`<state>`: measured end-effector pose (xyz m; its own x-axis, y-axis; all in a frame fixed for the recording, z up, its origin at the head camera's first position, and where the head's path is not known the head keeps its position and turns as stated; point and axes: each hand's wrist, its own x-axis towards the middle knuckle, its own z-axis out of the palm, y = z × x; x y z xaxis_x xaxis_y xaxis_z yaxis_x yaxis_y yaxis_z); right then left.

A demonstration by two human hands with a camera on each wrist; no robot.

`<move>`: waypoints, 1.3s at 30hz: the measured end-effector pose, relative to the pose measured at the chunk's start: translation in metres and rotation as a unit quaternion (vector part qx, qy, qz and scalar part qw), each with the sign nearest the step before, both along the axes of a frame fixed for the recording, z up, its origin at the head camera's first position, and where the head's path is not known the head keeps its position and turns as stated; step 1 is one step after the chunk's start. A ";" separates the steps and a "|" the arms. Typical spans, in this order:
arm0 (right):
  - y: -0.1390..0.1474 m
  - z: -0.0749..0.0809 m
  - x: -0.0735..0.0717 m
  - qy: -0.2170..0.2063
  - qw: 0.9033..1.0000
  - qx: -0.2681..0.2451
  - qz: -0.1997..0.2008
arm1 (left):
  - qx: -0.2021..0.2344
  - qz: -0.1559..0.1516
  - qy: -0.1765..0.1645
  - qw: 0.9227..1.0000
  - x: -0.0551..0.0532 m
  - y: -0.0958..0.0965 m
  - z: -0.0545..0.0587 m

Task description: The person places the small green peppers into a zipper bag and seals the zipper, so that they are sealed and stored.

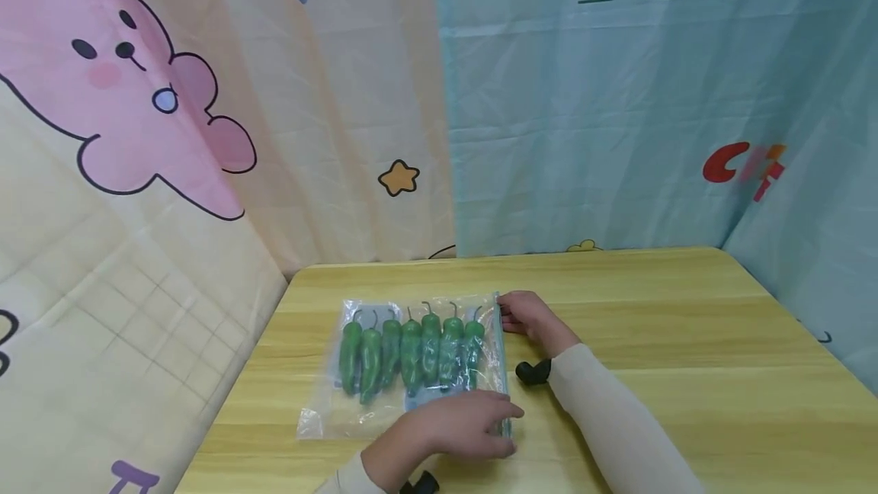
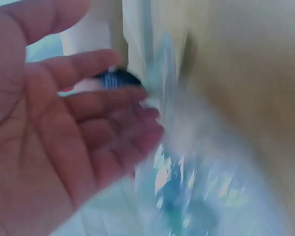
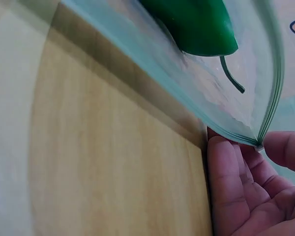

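A clear zip bag point(image 1: 322, 412) lies flat on the table with several green peppers point(image 1: 411, 357) in a row inside it. Its zip edge point(image 1: 503, 372) faces right. At the far end of that edge, my right hand point(image 1: 530, 319) pinches the bag's corner between thumb and fingers. The right wrist view shows the zip strip point(image 3: 275, 93) parted into two sides that meet at this hand point(image 3: 255, 182), with a pepper point(image 3: 201, 29) inside. My left hand point(image 1: 463, 424) reaches over the near end of the zip edge, its fingers loosely extended; the left wrist view shows its bare palm point(image 2: 54, 128).
The wood-grain table point(image 1: 686, 372) extends right and behind the bag. Printed curtains point(image 1: 583, 136) hang behind and beside it. A black wrist-worn piece point(image 1: 533, 372) sits at the right cuff, and another point(image 1: 420, 483) by the left wrist.
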<state>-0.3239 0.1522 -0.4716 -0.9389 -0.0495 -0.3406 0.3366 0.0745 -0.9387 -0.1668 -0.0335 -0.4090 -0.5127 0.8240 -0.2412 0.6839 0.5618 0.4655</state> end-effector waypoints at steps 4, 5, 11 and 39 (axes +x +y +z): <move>-0.002 -0.001 0.000 0.002 1.000 -0.006 0.002 | 0.047 0.033 0.026 0.998 -0.030 -0.011 0.012; -0.002 -0.001 0.000 0.004 1.000 -0.005 0.004 | 0.059 0.056 0.023 0.996 -0.039 -0.012 0.015; 0.001 -0.001 0.000 0.010 1.000 -0.009 0.009 | 0.116 0.194 0.001 0.974 -0.103 -0.004 0.024; 0.005 -0.009 0.005 0.057 0.998 -0.003 0.013 | 0.132 0.288 -0.032 0.948 -0.190 0.024 -0.026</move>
<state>-0.3190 0.1574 -0.4810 -0.9698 -0.0756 -0.2320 0.2264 0.0762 -0.9711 -0.3565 -0.0091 -0.4350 -0.8874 0.4473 -0.1118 0.2637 0.6913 0.6727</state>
